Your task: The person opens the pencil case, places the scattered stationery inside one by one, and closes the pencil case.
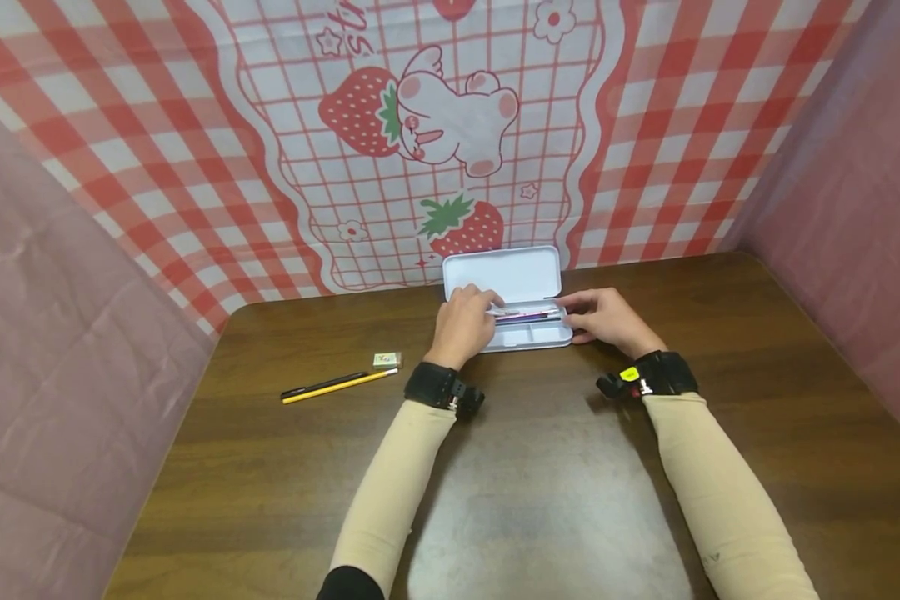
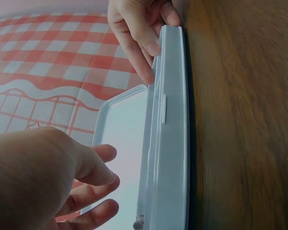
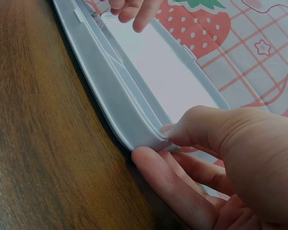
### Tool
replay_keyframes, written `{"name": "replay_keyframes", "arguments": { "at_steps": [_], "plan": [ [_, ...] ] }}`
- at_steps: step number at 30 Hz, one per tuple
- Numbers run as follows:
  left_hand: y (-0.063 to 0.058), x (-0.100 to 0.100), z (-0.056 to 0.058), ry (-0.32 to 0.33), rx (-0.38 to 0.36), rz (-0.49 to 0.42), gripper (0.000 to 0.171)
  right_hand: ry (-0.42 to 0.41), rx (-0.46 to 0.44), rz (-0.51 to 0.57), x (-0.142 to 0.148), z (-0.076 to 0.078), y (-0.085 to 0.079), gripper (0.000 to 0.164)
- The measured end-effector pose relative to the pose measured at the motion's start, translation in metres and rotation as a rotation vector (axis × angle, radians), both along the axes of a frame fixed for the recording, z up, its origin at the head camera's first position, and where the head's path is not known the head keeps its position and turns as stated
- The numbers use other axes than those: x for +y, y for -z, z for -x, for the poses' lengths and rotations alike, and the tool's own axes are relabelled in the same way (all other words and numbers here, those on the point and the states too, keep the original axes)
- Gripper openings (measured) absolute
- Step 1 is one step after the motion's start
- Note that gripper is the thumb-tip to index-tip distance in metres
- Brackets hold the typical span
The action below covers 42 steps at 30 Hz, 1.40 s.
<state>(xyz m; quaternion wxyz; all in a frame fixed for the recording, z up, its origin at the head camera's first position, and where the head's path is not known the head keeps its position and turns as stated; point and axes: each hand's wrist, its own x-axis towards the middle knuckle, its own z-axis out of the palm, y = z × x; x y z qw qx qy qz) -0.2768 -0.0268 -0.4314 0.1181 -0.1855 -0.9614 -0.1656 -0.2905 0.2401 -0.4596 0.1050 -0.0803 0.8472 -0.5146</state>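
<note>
A white pencil case [image 1: 504, 273] stands at the back of the table with its lid raised against the wall cloth. Slim pens [image 1: 528, 317] lie lengthwise in its rear compartment. My left hand [image 1: 465, 325] is over the case's left part, its fingers loosely bent with nothing between them in the left wrist view. At the opposite end, my right hand [image 1: 607, 321] pinches the case's corner. Its thumb [image 3: 182, 129] lies on the rim and its fingers are against the outer wall.
Left of the case lie a small boxy eraser [image 1: 387, 360], a black pen [image 1: 324, 385] and a yellow pencil [image 1: 339, 387] on the wooden table [image 1: 525, 483]. A strawberry-print cloth [image 1: 450, 108] hangs behind, and pink cloths [image 1: 60, 350] hang at the sides.
</note>
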Motion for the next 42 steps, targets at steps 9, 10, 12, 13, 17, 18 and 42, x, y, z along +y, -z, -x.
{"name": "replay_keyframes", "arguments": {
  "at_steps": [9,10,12,13,17,18,42],
  "plan": [
    [0.0,-0.016,-0.006,0.083,0.039,0.032,0.033,-0.004,0.008,0.002,0.0,-0.001,0.0,0.039],
    [-0.001,-0.019,-0.007,0.089,0.04,0.038,0.032,-0.005,0.008,0.003,0.0,-0.001,0.0,0.039],
    [-0.002,-0.025,-0.008,0.101,0.036,0.046,0.031,-0.007,0.007,0.001,0.0,-0.001,-0.001,0.039],
    [-0.003,-0.028,-0.008,0.105,0.032,0.049,0.031,-0.009,0.007,0.0,0.0,-0.001,-0.001,0.039],
    [-0.005,-0.041,-0.01,0.105,0.01,0.056,0.029,-0.001,0.004,-0.008,-0.001,0.0,0.0,0.039],
    [-0.006,-0.044,-0.011,0.1,0.008,0.055,0.029,0.001,0.001,-0.007,-0.001,0.0,0.0,0.04],
    [-0.021,-0.122,-0.023,0.019,-0.069,-0.047,0.026,-0.004,0.001,-0.005,0.002,-0.002,0.0,0.04]
  ]
}}
